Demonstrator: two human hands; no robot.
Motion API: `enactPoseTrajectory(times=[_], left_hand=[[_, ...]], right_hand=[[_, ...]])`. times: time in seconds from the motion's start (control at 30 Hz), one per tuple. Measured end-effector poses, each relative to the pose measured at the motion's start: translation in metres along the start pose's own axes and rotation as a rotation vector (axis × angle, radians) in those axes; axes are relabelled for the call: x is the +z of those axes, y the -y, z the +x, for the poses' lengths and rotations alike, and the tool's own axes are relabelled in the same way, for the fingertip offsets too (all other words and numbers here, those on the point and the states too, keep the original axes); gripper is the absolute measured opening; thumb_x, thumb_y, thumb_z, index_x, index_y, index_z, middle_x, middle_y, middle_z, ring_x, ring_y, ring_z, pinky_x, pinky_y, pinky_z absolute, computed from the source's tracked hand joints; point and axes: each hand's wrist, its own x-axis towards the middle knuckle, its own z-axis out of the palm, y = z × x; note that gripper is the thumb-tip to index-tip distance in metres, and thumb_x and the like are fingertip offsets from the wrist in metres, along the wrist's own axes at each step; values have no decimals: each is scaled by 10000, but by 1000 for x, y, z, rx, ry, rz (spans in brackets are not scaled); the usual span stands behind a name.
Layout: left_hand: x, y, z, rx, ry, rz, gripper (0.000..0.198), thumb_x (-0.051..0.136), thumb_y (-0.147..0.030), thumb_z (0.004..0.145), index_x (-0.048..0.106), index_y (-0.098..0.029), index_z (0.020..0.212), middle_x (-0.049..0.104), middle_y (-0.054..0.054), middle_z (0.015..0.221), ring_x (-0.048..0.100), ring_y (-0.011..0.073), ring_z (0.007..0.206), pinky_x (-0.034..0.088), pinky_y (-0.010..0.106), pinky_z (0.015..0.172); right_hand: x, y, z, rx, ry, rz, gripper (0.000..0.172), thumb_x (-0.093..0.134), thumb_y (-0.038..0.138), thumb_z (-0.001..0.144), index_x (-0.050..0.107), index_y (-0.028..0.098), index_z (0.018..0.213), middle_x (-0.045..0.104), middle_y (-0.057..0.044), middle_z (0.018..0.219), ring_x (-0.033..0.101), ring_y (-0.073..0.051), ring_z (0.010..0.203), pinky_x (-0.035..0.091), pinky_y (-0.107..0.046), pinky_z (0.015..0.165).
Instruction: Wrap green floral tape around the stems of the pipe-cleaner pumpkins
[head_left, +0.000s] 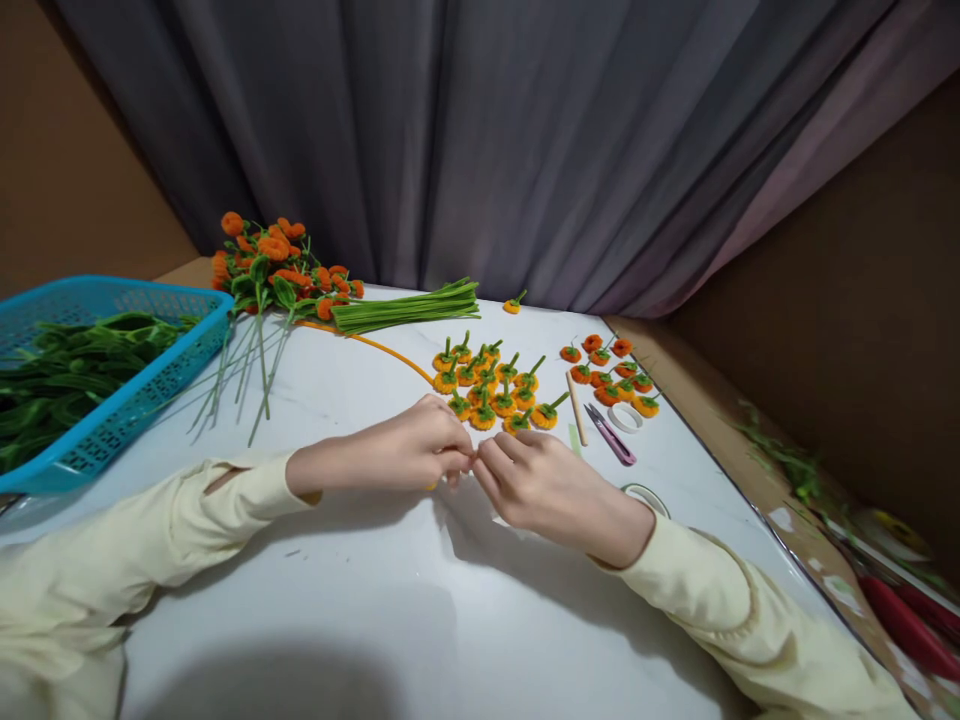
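Observation:
My left hand [427, 445] and my right hand [536, 485] meet over the middle of the white table [300, 620]. Both are closed, with the fingertips pinched together. A speck of orange [431, 487] peeks out under my left fingers, but what they hold is mostly hidden. Just beyond the hands lie several small yellow-orange fuzzy flower heads [484, 415] with green stubs. An orange pipe cleaner [390, 350] curves from the back left toward these heads, close to my left hand.
A blue basket [150, 405] of green leaves stands at left. Behind are orange flowers [274, 245] and green stems [409, 308]. Right of the yellow heads lie darker orange heads [607, 392], a wooden stick [576, 408], purple thread snips [611, 435] and tape rolls [625, 417]. A curtain [450, 150] hangs behind.

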Motion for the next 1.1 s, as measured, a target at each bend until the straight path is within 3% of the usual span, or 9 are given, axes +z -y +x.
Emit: enactPoseTrajectory(times=[0.13,0.3,0.4,0.6,0.9,1.1], left_hand=[[-10,8,4,-211,199,-497,294,475,-219,867,694,-133,691,699,42,663,607,137,690,437,236,706],[-11,17,6,-231,252,-729,361,512,-345,875,708,-153,641,709,49,773,597,165,865,397,246,846],[-10,20,8,-269,267,-812,385,530,-405,867,698,-143,640,696,60,832,592,166,856,399,247,824],[-7,16,9,-400,262,-955,413,526,-423,880,636,-121,621,632,44,654,583,146,689,424,253,704],[-6,16,7,-424,319,-1023,302,570,-385,852,591,-143,672,586,0,643,574,130,612,435,260,674],[-8,18,6,-397,301,-998,199,560,-302,832,677,-146,793,560,-16,617,547,117,592,434,236,621]], right_hand=[[2,-7,1,-17,-73,-17,271,382,79,926,510,131,693,507,-22,597,437,-141,535,205,-314,493],[5,-14,-2,-7,-67,4,272,381,71,932,495,138,694,521,-27,622,436,-139,551,208,-312,500],[5,-18,-4,-7,-6,46,281,356,85,944,499,141,709,536,-33,639,447,-142,561,215,-309,502],[2,-20,-6,-17,109,93,205,404,86,924,542,126,778,560,-32,660,482,-148,571,218,-310,494],[1,-19,-6,-41,171,175,191,419,101,935,577,114,828,577,-36,689,495,-141,602,227,-292,502],[-4,-28,-8,-38,184,230,235,394,103,950,563,124,787,564,-30,697,484,-133,626,233,-284,525]])
